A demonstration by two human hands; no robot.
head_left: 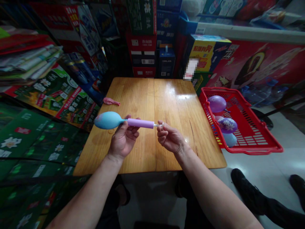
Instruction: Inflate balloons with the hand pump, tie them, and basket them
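Note:
A partly inflated blue balloon is fitted on the left end of a purple balloon pump. My left hand is closed around the joint, with its thumb at the balloon's neck and its fingers under the pump. At the other end, my right hand grips the pump's white ring handle, which sits close to the barrel. Pump and balloon are held level above the wooden table. Beyond the blue balloon, a limp pink balloon lies near the table's left edge.
Right of the table stands a red basket holding a purple balloon, a patterned purple balloon and a light blue balloon. Stacked boxes border the far side, green cartons the left. Another person's shoes show at lower right.

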